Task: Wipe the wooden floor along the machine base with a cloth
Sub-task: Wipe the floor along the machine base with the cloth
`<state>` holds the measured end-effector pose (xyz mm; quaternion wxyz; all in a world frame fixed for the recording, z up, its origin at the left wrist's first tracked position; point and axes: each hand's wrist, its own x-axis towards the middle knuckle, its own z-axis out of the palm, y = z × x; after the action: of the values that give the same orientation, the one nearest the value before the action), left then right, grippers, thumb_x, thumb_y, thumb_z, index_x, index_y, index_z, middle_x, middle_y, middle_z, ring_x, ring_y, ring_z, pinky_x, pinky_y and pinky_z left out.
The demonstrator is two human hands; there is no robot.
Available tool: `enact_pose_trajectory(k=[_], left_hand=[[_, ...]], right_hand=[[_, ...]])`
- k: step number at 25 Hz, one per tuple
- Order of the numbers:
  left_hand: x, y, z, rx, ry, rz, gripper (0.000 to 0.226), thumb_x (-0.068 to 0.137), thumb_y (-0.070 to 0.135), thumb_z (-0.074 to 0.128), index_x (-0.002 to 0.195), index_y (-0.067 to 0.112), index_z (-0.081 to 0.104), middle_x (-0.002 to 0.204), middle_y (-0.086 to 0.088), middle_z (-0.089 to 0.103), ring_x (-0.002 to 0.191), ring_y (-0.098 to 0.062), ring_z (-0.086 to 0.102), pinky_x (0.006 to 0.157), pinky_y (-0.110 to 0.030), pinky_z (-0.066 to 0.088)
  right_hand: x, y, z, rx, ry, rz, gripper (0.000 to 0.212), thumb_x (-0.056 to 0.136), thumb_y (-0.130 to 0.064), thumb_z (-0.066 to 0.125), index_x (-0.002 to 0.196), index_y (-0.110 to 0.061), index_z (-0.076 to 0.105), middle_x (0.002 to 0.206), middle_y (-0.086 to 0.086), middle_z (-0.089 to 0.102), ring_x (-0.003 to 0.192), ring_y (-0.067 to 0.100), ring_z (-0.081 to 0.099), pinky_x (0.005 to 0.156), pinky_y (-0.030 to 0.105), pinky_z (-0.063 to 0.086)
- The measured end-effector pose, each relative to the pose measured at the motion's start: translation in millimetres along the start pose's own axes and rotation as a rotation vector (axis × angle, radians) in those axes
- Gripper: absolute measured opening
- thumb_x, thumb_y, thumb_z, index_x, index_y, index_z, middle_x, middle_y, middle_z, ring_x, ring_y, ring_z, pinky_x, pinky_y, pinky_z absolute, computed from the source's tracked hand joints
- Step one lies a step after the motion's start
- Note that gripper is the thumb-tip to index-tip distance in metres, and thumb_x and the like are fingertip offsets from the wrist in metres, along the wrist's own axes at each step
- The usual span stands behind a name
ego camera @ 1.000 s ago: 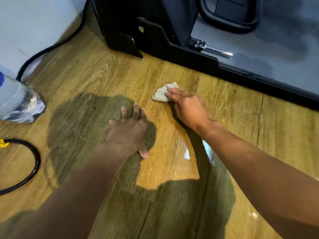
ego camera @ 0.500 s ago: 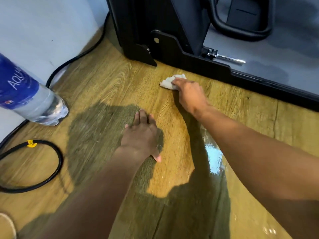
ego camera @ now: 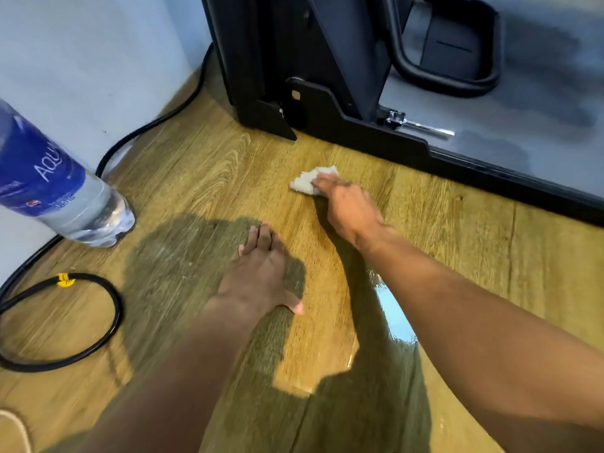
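On the floor (ego camera: 202, 178), near the machine base (ego camera: 408, 148), the cloth (ego camera: 309, 184) lies pale and bunched. A strip of bare wood separates it from the base's black edge.

Right grip (ego camera: 351, 210): rests on the near side of the cloth, fingers extended over it and pressing it onto the boards. Released; the fingers are not curled round the cloth. The forearm enters from the lower right.

Left grip (ego camera: 261, 276): released, palm flat on the floor, fingers straight and together, thumb out to the right. It holds nothing and lies apart from the cloth, nearer the camera and to its left.

Floor condition: wood-grain boards. A glossy reflecting patch (ego camera: 392, 312) shows just beside the right forearm. A dark shadow (ego camera: 170, 273) covers the boards around and left of the left grip.

Machine: black frame with a bracket at its front corner standing on the floor. A metal pin (ego camera: 415, 124) sits on the grey deck (ego camera: 523, 119) behind the base's edge.

Other items: a clear bottle (ego camera: 65, 194) with a blue label stands at the far left, against the pale wall (ego camera: 98, 60). A black cable (ego camera: 153, 125) runs along the wall foot from the machine corner and passes behind the bottle. A loop (ego camera: 114, 308) of black cable with a yellow tag (ego camera: 65, 279) lies on the floor below the bottle, well apart from both grips.
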<state>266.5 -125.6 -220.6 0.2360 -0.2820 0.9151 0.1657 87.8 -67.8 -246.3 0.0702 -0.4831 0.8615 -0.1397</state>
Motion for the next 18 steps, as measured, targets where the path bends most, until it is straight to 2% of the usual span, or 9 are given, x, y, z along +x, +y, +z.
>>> enact_pose_trajectory(k=[3, 6, 8, 9, 11, 13, 15, 17, 18], left_hand=[[-10, -30, -9, -0.017, -0.003, 0.003, 0.122, 0.066, 0.056, 0.077, 0.152, 0.017, 0.000, 0.158, 0.000, -0.017, 0.146, -0.021, -0.004, 0.115, -0.045, 0.022], [-20, -74, -20, 0.013, -0.048, -0.111, 0.123, 0.068, 0.039, 0.083, 0.152, 0.025, -0.006, 0.159, -0.007, -0.014, 0.146, -0.028, 0.002, 0.113, -0.047, 0.027], [-25, -92, -21, 0.062, -0.103, -0.150, 0.124, 0.068, 0.043, 0.082, 0.151, 0.030, -0.010, 0.158, -0.010, -0.015, 0.146, -0.032, 0.001, 0.114, -0.047, 0.023], [-25, -94, -20, 0.075, -0.110, -0.150, 0.124, 0.068, 0.045, 0.081, 0.151, 0.031, -0.011, 0.158, -0.011, -0.015, 0.146, -0.033, 0.000, 0.115, -0.047, 0.022], [-23, -92, -18, 0.078, -0.109, -0.142, 0.125, 0.066, 0.045, 0.082, 0.151, 0.030, -0.009, 0.158, -0.013, -0.013, 0.145, -0.035, 0.000, 0.115, -0.048, 0.021], [-20, -92, -19, 0.081, -0.105, -0.134, 0.127, 0.064, 0.045, 0.083, 0.152, 0.029, -0.007, 0.158, -0.015, -0.010, 0.145, -0.037, 0.002, 0.115, -0.047, 0.021], [-18, -100, -22, 0.118, -0.127, -0.112, 0.129, 0.062, 0.046, 0.084, 0.152, 0.030, -0.007, 0.158, -0.014, -0.007, 0.144, -0.037, 0.006, 0.114, -0.044, 0.023], [-17, -110, -26, 0.166, -0.136, -0.083, 0.130, 0.059, 0.043, 0.087, 0.150, 0.037, -0.006, 0.159, -0.010, -0.003, 0.144, -0.033, 0.015, 0.111, -0.040, 0.026], [-18, -115, -26, 0.187, -0.128, -0.066, 0.130, 0.059, 0.041, 0.087, 0.149, 0.039, -0.005, 0.160, -0.007, -0.001, 0.143, -0.031, 0.018, 0.110, -0.039, 0.028]], right_hand=[[-13, -25, 1, 0.018, -0.004, 0.067, 0.065, 0.081, 0.016, 0.040, 0.139, -0.013, 0.041, 0.141, 0.013, 0.047, 0.121, 0.025, 0.054, 0.102, 0.038, 0.045], [-84, -53, 17, 0.074, -0.073, -0.192, 0.060, 0.081, 0.011, 0.048, 0.136, -0.011, 0.047, 0.141, 0.014, 0.046, 0.129, 0.028, 0.047, 0.104, 0.044, 0.042], [-115, -55, 20, 0.087, -0.117, -0.356, 0.059, 0.074, 0.009, 0.061, 0.128, -0.012, 0.056, 0.136, 0.010, 0.053, 0.124, 0.029, 0.052, 0.100, 0.044, 0.044], [-114, -50, 17, 0.067, -0.126, -0.397, 0.060, 0.074, 0.009, 0.060, 0.129, -0.015, 0.056, 0.138, 0.007, 0.052, 0.126, 0.026, 0.050, 0.103, 0.042, 0.042], [-92, -42, 11, 0.043, -0.134, -0.289, 0.066, 0.080, 0.013, 0.048, 0.138, -0.020, 0.047, 0.147, 0.001, 0.041, 0.135, 0.018, 0.039, 0.112, 0.036, 0.033], [-78, -47, 5, 0.067, -0.087, -0.110, 0.071, 0.082, 0.016, 0.040, 0.142, -0.021, 0.040, 0.150, 0.000, 0.035, 0.138, 0.014, 0.033, 0.114, 0.035, 0.029], [-98, -64, 8, 0.095, -0.085, -0.073, 0.068, 0.081, 0.016, 0.044, 0.139, -0.020, 0.044, 0.148, 0.002, 0.039, 0.134, 0.017, 0.040, 0.107, 0.037, 0.040], [-152, -85, 18, 0.096, -0.125, -0.260, 0.061, 0.078, 0.010, 0.042, 0.130, -0.018, 0.056, 0.138, 0.004, 0.052, 0.121, 0.020, 0.056, 0.089, 0.034, 0.055], [-180, -94, 18, 0.102, -0.183, -0.389, 0.056, 0.077, 0.003, 0.041, 0.125, -0.019, 0.060, 0.133, 0.002, 0.057, 0.117, 0.018, 0.059, 0.085, 0.032, 0.056]])
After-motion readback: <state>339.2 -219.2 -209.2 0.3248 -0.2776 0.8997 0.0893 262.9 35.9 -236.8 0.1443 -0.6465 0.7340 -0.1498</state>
